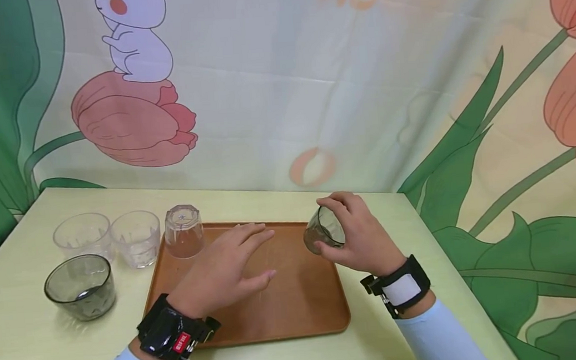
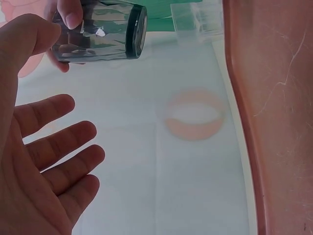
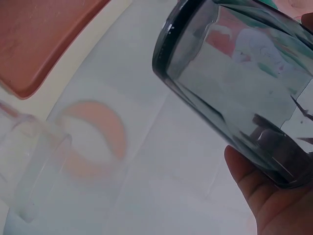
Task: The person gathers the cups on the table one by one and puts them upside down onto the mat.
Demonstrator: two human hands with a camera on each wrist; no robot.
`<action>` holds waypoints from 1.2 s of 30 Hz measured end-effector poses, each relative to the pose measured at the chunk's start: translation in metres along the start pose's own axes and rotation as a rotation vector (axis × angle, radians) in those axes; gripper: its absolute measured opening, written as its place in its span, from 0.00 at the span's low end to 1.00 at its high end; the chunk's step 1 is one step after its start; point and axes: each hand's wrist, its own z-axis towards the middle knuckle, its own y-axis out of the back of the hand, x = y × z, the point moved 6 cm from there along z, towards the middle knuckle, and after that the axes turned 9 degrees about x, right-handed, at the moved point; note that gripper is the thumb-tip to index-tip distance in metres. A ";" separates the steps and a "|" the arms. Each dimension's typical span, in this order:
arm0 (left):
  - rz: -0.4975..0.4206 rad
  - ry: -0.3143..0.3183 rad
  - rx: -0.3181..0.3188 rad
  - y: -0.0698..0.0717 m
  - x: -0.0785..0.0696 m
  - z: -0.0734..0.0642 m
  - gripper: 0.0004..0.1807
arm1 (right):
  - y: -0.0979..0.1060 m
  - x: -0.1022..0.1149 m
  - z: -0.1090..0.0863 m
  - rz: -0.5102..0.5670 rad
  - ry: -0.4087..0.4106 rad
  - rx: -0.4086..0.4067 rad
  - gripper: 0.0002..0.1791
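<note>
My right hand (image 1: 359, 233) holds a grey-tinted glass (image 1: 317, 236) tilted above the right side of the brown tray (image 1: 297, 307), thumb and fingers round it. Close up in the right wrist view, the faceted grey glass (image 3: 234, 73) shows see-through walls and a dark thick base. My left hand (image 1: 219, 274) hovers over the tray's left half, fingers spread and holding nothing. In the left wrist view its palm (image 2: 34, 186) lies bare below the grey glass (image 2: 105, 32). Behind this hand a clear glass (image 1: 183, 234) stands upside down at the tray's far left corner.
Left of the tray, two clear glasses (image 1: 139, 240) stand upright side by side on the pale table (image 1: 18, 344). A second grey glass (image 1: 88, 297) stands upright in front of them. A printed curtain (image 1: 262, 92) hangs along the table's back edge.
</note>
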 end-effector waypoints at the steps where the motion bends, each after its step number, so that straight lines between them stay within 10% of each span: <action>1: 0.001 0.001 0.000 0.000 0.000 0.000 0.37 | 0.000 0.002 0.001 0.002 0.006 -0.001 0.39; 36: 0.007 0.017 0.039 -0.010 -0.001 0.001 0.39 | -0.009 0.048 0.011 0.082 0.164 0.003 0.41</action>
